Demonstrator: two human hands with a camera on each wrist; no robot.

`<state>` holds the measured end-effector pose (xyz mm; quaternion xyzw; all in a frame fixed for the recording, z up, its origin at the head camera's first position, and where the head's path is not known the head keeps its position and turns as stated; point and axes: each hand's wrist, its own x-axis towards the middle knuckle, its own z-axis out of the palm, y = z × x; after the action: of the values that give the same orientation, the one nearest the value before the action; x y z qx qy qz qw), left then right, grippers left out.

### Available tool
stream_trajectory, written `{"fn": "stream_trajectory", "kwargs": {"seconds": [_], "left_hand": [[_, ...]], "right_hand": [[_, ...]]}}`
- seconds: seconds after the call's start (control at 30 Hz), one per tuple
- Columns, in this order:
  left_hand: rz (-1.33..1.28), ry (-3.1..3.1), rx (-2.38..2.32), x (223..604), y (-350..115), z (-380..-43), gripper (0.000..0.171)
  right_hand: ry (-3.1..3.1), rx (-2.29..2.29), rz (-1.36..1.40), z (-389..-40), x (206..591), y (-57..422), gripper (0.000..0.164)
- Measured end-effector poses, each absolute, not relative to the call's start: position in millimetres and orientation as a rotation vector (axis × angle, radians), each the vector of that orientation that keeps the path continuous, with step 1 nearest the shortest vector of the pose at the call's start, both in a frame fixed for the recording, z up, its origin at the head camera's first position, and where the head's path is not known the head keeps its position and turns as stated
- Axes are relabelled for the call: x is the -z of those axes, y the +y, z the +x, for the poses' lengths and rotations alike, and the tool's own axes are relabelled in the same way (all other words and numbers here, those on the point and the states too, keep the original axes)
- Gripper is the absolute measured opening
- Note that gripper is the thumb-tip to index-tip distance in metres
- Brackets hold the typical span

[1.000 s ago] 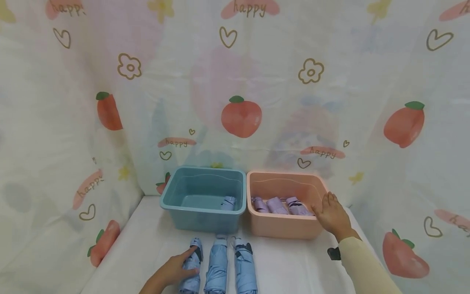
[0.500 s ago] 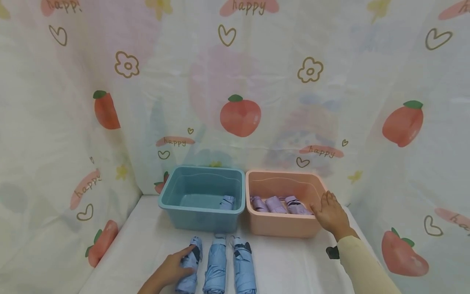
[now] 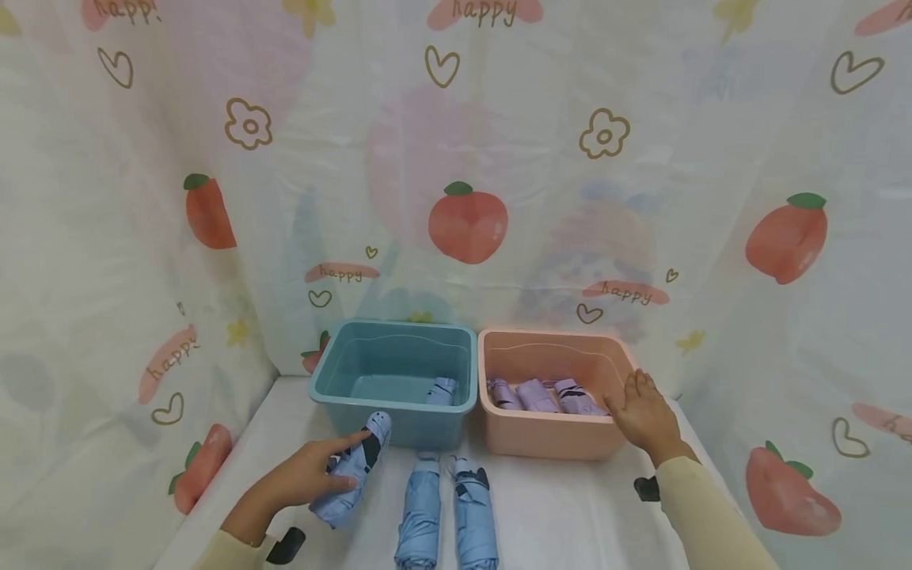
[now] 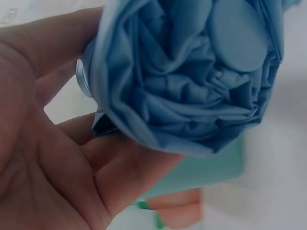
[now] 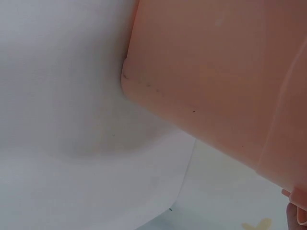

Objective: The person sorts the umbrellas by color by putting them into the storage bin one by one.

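My left hand [image 3: 302, 475] grips a folded blue umbrella [image 3: 349, 483] in front of the teal bin [image 3: 399, 427], its top end tilted up toward the bin. In the left wrist view the umbrella's bundled fabric end [image 4: 187, 96] faces the camera, with fingers and thumb around it. My right hand [image 3: 647, 416] rests on the right rim of the peach bin [image 3: 552, 439], fingers straight. Two more folded blue umbrellas, a middle one [image 3: 419, 514] and a right one [image 3: 475, 514], lie side by side on the table. The right wrist view shows mostly the peach bin's outer wall [image 5: 206, 86].
One blue umbrella [image 3: 442, 390] lies inside the teal bin at its right. The peach bin holds several purple umbrellas [image 3: 536, 396]. Both bins stand side by side on the white table [image 3: 570, 514], before a patterned curtain [image 3: 463, 142].
My left hand has lifted the leftmost blue umbrella off the table and moved it forward, toward the teal bin. My right hand has stayed at the peach bin's rim.
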<state>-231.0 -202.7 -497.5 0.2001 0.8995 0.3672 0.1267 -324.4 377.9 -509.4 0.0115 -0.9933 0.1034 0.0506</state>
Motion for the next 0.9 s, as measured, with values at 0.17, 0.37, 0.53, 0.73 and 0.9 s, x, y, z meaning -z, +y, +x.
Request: {"fn": "stream_trajectory", "kwargs": {"seconds": [0.17, 0.37, 0.53, 0.73, 0.9], "left_hand": [[0.7, 2.726, -1.002, 463, -203, -240, 0.073], [0.744, 2.767, -1.004, 437, -202, -257, 0.073], [0.726, 2.771, -1.003, 423, -201, -278, 0.072], [0.769, 2.778, -0.957, 407, -202, -313, 0.071], [0.768, 2.798, -0.88, 393, -204, -347, 0.071]], "right_hand": [[-3.018, -0.307, 0.043, -325, 508, 380, 0.095], [-3.028, -0.329, 0.011, -326, 510, 378, 0.094], [-3.021, -0.346, 0.005, -326, 511, 377, 0.09], [-3.017, -0.328, 0.005, -323, 509, 377, 0.093], [-3.018, -0.331, -0.003, -323, 510, 376, 0.097]]}}
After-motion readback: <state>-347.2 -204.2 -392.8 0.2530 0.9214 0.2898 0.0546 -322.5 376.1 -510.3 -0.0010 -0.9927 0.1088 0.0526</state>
